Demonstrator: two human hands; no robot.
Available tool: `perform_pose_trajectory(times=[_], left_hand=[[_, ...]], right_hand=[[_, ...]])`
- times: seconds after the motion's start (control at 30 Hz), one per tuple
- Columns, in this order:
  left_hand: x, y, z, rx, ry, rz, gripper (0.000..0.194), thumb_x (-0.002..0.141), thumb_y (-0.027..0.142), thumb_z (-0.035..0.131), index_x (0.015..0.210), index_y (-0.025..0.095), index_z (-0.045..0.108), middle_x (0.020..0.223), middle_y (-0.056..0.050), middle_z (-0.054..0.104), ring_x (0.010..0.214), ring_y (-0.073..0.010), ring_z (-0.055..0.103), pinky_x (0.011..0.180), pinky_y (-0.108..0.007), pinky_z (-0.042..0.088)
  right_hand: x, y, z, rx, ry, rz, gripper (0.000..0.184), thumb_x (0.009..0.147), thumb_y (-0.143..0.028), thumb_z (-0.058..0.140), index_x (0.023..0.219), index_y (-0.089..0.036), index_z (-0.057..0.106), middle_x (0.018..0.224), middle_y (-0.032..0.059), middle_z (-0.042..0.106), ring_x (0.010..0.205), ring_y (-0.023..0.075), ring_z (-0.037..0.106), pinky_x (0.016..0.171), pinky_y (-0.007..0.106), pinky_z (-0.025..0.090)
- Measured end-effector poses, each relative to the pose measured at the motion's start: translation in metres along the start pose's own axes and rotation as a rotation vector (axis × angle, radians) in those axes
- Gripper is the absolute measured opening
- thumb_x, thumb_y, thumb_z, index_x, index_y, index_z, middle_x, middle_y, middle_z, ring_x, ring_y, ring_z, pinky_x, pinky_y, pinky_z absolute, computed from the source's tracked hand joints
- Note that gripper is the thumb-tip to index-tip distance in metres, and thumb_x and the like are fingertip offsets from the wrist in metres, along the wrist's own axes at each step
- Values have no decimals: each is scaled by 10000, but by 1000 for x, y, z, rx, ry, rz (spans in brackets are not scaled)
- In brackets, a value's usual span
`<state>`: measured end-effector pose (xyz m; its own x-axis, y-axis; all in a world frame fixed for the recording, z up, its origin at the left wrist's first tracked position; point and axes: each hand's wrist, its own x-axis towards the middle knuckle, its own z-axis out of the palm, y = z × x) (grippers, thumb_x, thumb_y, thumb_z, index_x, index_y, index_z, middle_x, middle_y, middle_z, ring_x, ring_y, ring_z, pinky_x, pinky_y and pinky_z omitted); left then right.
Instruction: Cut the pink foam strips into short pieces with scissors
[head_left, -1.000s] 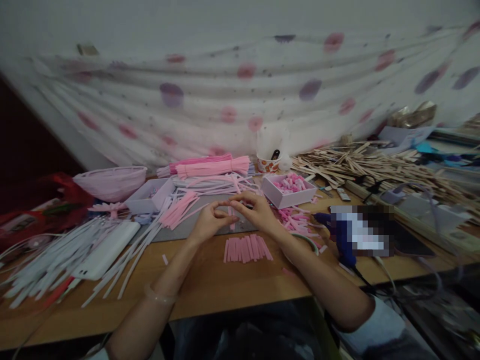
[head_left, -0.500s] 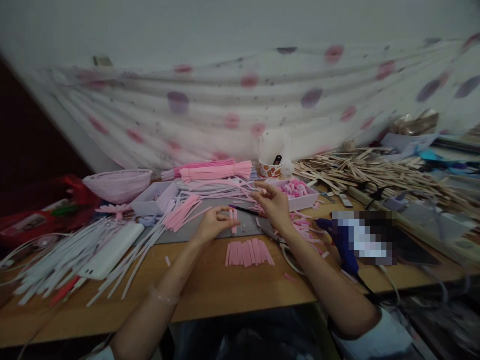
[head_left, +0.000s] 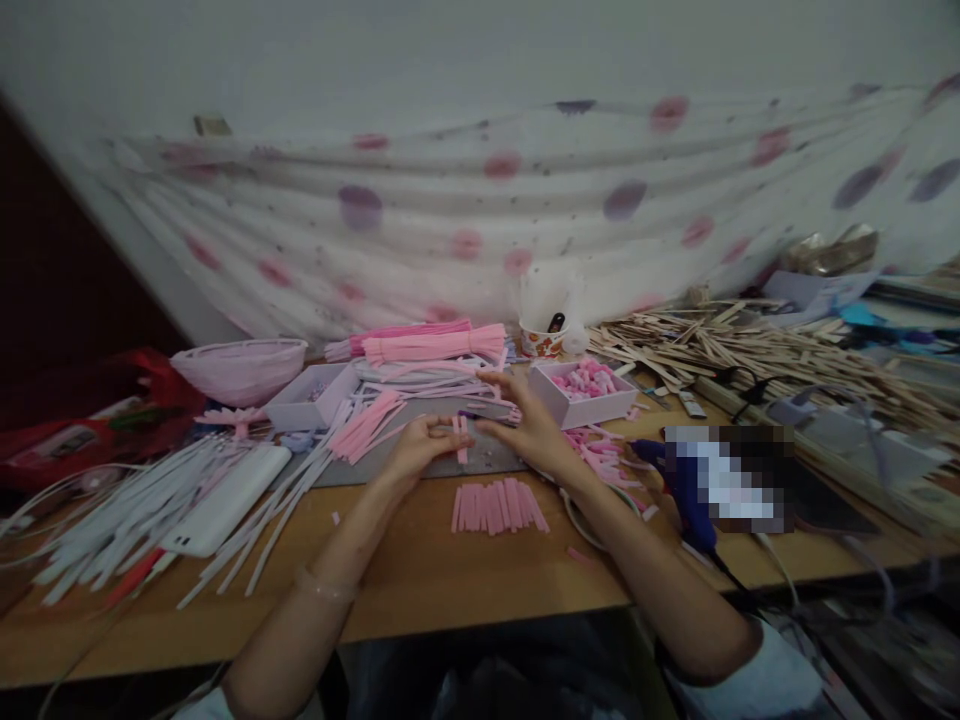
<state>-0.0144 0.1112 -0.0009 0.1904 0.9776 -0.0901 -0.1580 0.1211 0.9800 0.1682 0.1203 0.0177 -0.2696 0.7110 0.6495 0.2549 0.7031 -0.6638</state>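
Pinched between the fingertips of my left hand are short pink pipe-cleaner pieces, held upright side by side over the grey mat. My right hand is just to their right, thumb and fingers spread apart, and I see nothing in it. A neat row of cut pink pipe-cleaner pieces lies on the wooden table below both hands. Behind the hands, a dark purple pen-like tool is partly hidden. Scissors lie beneath my right forearm, mostly covered by it.
Long pink pipe cleaners and white ones lie to the left. A box of pink pieces, a blue glue gun and a heap of wooden sticks stand to the right. A pink basket sits at the back left.
My right hand has come left and slightly down, closer to the left hand, and its fingers have spread. My left hand has shifted slightly left, still holding the pink pieces.
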Motion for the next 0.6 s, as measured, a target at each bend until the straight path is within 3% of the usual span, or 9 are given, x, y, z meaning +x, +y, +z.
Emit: perform_pose_trajectory(times=[0.07, 0.1, 0.2, 0.43, 0.6], left_hand=[[-2, 2, -2, -24, -22, -56, 489, 435, 282, 859, 835, 139, 616, 645, -40, 699, 566, -143, 629, 585, -235, 457], [-3, 3, -2, -32, -27, -77, 492, 431, 265, 860, 839, 143, 613, 652, -36, 698, 567, -141, 628, 575, -231, 455], [-6, 6, -1, -32, -32, -86, 472, 458, 231, 850, 861, 148, 618, 667, -25, 690, 591, -136, 629, 567, -219, 452], [-8, 9, -1, -64, -55, -83, 499, 477, 213, 841, 919, 136, 623, 703, -21, 684, 622, -122, 630, 581, -204, 474], [-14, 13, -2, -30, -60, -116, 396, 485, 263, 845, 783, 125, 624, 699, -22, 676, 607, -112, 618, 593, -221, 496]], right_hand=[[-2, 0, 4, 9, -179, -57, 771, 602, -349, 789, 1282, -220, 449, 1313, 106, 502, 1201, 233, 475, 983, 391, 393], [-3, 0, 6, 10, -244, -64, 832, 564, -337, 813, 1293, -218, 431, 1311, 109, 499, 1194, 235, 479, 983, 388, 394], [-7, -1, 11, 13, -333, -58, 746, 592, -297, 798, 1251, -214, 458, 1233, 93, 555, 1127, 224, 531, 954, 376, 416], [-7, -6, 10, -23, -353, -104, 630, 644, -261, 763, 1204, -183, 485, 1190, 97, 587, 1092, 219, 559, 917, 351, 436], [-10, -3, 16, -63, -362, -124, 573, 684, -219, 716, 1209, -182, 489, 1169, 92, 601, 1065, 212, 575, 898, 343, 442]])
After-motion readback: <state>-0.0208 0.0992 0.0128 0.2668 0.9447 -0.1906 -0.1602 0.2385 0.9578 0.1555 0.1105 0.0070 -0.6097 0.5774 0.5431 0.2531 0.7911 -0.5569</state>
